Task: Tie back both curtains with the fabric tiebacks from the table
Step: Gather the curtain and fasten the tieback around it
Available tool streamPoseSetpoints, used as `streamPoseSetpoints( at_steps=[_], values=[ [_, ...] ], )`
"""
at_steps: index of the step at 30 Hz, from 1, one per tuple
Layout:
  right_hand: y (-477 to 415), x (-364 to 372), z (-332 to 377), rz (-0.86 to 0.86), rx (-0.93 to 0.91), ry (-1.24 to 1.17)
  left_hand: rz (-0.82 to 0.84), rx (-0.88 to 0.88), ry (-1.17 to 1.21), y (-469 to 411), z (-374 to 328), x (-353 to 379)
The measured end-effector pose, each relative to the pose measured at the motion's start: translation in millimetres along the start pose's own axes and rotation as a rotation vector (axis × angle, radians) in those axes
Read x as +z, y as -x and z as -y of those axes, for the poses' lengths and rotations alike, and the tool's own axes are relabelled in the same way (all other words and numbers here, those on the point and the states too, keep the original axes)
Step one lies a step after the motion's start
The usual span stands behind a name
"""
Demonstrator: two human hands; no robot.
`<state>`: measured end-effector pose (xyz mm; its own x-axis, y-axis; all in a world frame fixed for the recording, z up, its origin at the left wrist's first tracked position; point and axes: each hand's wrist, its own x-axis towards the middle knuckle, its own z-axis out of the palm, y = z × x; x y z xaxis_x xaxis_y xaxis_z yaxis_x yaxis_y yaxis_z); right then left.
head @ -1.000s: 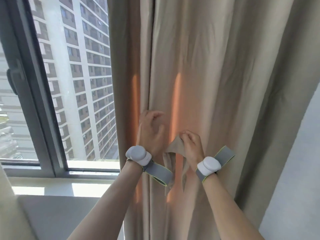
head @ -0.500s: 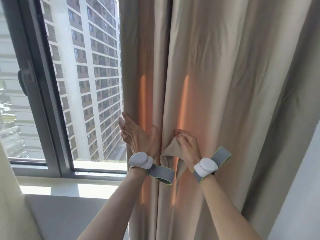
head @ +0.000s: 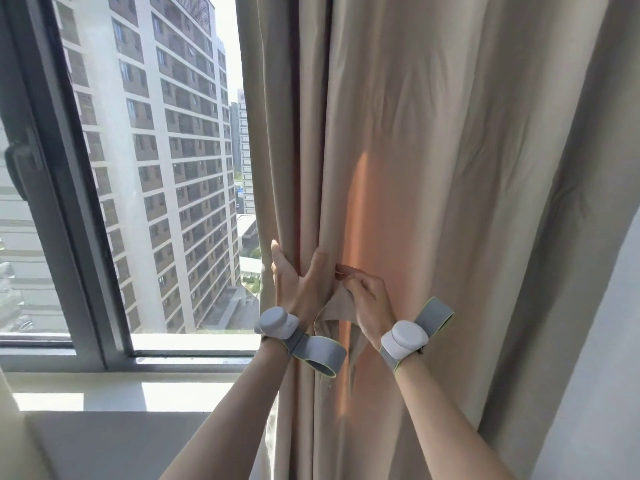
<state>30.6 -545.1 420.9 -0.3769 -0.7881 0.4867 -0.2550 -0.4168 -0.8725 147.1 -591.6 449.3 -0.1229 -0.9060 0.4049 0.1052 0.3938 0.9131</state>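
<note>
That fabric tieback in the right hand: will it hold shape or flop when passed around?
Probably floppy: the tieback sags and folds below the right hand. Likely light, held by fingertips alone. May blend into the curtain, same beige.

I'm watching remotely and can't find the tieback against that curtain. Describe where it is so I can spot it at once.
Start at the big beige curtain right of the window and follow its gathered left edge down to the two hands. The tieback is the flat beige strip pinched in the right hand, beside the left hand. Unlike the curtain's long vertical folds, it is a short loose piece with a free edge.
</note>
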Motion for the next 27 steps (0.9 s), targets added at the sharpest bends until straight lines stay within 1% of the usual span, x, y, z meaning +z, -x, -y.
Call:
streamPoseSetpoints(
  at_steps=[2, 4, 7, 9, 11, 12, 15, 18, 22, 27],
  values=[
    [-2, -1, -1, -0.003, 0.016, -0.012, 0.002, -0.038, 0.016, -5, 0, 4],
    [-3, -3, -3, -0.007, 0.037, -0.005, -0.032, -0.087, -0.069, -10, 1, 7],
    [0, -7, -1, -0.008, 0.055, 0.048, -0.041, -0.091, -0.098, -14, 3, 13],
    [2, -11, -2, -0.058, 0.077, 0.080, -0.111, -0.118, -0.138, -16, 2, 22],
    [5, -17, -1, -0.117, 0.082, 0.148, -0.222, -0.149, -0.148, -17, 2, 28],
    [6, -20, 0, -0.140, 0.070, 0.185, -0.240, -0.146, -0.143, -18, 4, 30],
    [11, -31, 7, -0.248, -0.006, 0.307, -0.121, -0.095, -0.136, -20, 10, 34],
    [12, -46, 8, -0.403, -0.088, 0.473, -0.075, -0.058, -0.120, -21, 13, 38],
    [17, -65, 9, -0.520, -0.075, 0.618, -0.034, 0.005, -0.091, -17, 11, 44],
    [30, -81, 5, -0.686, -0.055, 0.829, -0.012, 0.024, -0.078, -11, 4, 50]
  ],
)
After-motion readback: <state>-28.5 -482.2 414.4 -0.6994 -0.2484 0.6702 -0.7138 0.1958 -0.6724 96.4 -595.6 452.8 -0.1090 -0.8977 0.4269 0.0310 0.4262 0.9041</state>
